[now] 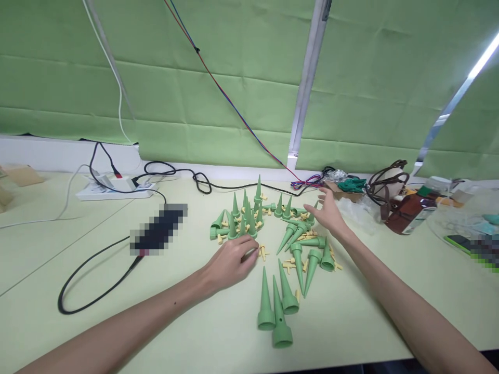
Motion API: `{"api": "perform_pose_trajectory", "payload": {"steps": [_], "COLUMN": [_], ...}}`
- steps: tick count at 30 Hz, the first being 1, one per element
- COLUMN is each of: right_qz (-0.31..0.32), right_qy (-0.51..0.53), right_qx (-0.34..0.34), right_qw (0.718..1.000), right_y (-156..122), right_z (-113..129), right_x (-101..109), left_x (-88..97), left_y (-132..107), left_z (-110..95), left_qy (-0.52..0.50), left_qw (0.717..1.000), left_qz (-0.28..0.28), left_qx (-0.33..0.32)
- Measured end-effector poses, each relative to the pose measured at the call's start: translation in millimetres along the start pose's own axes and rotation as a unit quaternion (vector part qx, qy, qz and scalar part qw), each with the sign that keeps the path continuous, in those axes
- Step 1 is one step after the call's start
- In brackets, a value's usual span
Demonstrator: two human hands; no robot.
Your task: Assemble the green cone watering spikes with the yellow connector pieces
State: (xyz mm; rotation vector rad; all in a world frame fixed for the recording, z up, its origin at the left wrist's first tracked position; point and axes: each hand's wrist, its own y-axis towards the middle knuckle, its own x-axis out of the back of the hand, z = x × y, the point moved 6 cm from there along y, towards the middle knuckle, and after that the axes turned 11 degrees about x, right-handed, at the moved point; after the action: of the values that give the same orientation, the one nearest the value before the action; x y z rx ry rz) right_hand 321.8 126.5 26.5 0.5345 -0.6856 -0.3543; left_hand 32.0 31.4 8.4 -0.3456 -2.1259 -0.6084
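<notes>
My left hand (pixel 236 262) rests low over the table, its fingers curled inward; what they hold, if anything, is hidden. Right beside its fingertips lie small yellow valve pieces (pixel 263 253). Just beyond it stands a cluster of green plastic cone spikes (pixel 249 223), mostly upright. My right hand (pixel 329 213) has thumb and fingers apart at the back right of a loose pile of green spikes (pixel 298 234), close to one spike's tip. Nearer to me, three green spikes (pixel 282 322) lie with their wide ends towards me.
A power strip (pixel 117 187) with black cables is at the back left, near a blurred dark device (pixel 159 231) on a looped cable. At the right are a brown bottle (pixel 411 210), clear plastic bags (pixel 358 213) and green cloth (pixel 352 185). A green-edged device (pixel 463 244) lies far right.
</notes>
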Motion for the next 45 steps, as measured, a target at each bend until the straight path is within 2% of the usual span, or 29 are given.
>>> {"api": "perform_pose_trajectory", "payload": {"steps": [3,7,14,21,28,33,39,45], "right_qz": [0.066,0.121,0.184,0.235,0.250,0.224,0.207,0.159], "right_qy": [0.037,0.075,0.200,0.206,0.177,0.148,0.180,0.200], "right_qx": [-0.053,-0.036,-0.052,-0.035,0.012,0.039,0.046,0.045], "right_qw": [0.996,0.989,0.961,0.949,0.952,0.962,0.961,0.966], "right_y": [-3,-2,-6,-9,-13,-13,-11,-9], "right_z": [-17,-16,-21,-18,-1,7,1,-6], "right_x": [-15,-25,-40,-48,-47,-46,-55,-57], "left_x": [0.4,-0.9,-2.4,-3.1,-3.0,-1.6,-1.9,-2.9], "left_y": [0,0,0,0,0,0,1,1], "left_z": [-2,-2,-3,-2,-3,-4,-5,-3], "left_qy": [0.006,0.010,0.020,0.026,0.022,0.025,0.024,0.024], "left_qw": [1.000,1.000,0.999,0.999,0.999,0.999,0.999,0.999], "left_qz": [0.003,0.011,0.015,0.022,0.026,0.020,0.027,0.032], "left_qx": [-0.006,-0.015,-0.025,-0.025,-0.029,-0.033,-0.031,-0.028]}}
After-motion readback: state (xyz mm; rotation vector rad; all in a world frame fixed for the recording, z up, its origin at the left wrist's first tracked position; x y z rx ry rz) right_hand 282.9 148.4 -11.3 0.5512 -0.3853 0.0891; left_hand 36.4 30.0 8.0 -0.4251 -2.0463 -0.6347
